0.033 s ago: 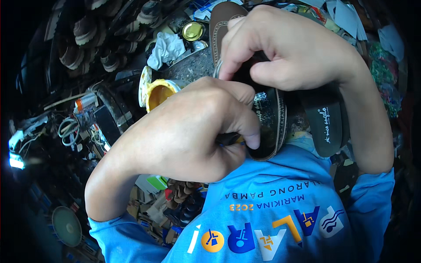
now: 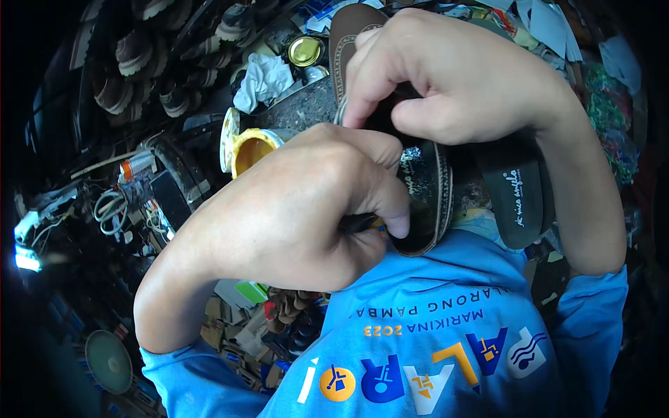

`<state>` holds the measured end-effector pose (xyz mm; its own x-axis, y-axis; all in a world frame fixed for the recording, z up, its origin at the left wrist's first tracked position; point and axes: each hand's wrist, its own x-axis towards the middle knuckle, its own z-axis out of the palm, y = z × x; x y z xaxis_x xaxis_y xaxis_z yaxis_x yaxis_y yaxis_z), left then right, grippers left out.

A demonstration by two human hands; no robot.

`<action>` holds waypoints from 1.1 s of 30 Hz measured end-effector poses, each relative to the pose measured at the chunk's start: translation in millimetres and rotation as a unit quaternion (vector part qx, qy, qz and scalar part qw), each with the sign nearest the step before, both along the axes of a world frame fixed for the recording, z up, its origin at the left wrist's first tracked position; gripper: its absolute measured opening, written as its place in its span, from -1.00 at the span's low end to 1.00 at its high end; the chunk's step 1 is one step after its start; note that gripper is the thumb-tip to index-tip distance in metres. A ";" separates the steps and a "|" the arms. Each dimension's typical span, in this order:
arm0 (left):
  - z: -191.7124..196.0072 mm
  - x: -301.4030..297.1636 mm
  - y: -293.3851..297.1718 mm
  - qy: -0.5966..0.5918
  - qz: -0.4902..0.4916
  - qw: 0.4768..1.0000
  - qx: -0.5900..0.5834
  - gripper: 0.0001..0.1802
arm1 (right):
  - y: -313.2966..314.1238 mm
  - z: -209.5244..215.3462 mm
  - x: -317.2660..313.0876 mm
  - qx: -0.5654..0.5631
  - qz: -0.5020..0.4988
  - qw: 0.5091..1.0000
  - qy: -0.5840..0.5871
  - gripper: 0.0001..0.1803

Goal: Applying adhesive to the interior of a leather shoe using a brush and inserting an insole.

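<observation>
A brown shoe [image 2: 350, 35] with a punched, stitched toe lies along my lap and the work surface. Its heel end points toward me, and its dark insole [image 2: 421, 184] shines. My left hand [image 2: 313, 202] is closed on the shoe's left side near the heel, its thumb pressing by the insole's edge. Farther up, my right hand [image 2: 446, 83] curls over the shoe's opening. Its fingertips press the left edge of the upper, where a thin pale edge [image 2: 341, 110] shows. The curled fingers of both hands are partly hidden. A second dark-soled piece of footwear [image 2: 514, 202] lies to the right.
An opened tub [image 2: 252, 152] of yellow-brown paste stands left of my hands, its lid tipped back. Behind it are a crumpled white cloth [image 2: 263, 82] and a round gold tin [image 2: 305, 51]. Several shoes [image 2: 132, 52] sit at upper left. A round fan [image 2: 108, 361] is at lower left.
Both hands and the shoe have shifted very slightly left in the picture. Their hold looks the same.
</observation>
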<state>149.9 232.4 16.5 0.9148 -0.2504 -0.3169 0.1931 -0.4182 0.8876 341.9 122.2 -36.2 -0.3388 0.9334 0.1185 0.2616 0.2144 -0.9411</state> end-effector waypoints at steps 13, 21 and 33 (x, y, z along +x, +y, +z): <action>23.0 15.8 -4.4 -0.028 -0.104 0.972 0.208 -0.64 | -1.7 -21.0 -17.8 0.020 -0.093 0.995 0.024 -0.67; 18.5 13.5 -19.3 -0.093 -0.098 0.942 0.307 -0.66 | -1.6 -18.8 -12.8 -0.001 -0.078 0.997 -0.008 -0.70; 28.3 -40.6 -59.3 -0.101 0.068 0.973 0.197 -0.65 | 1.3 -26.3 -10.8 0.070 -0.063 0.996 -0.001 -0.58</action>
<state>109.3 173.2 44.8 0.9845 -0.0180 -0.1743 0.1091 -0.7156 0.6899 331.1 123.4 -62.5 -0.2208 0.9428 0.2499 0.2958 0.3089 -0.9039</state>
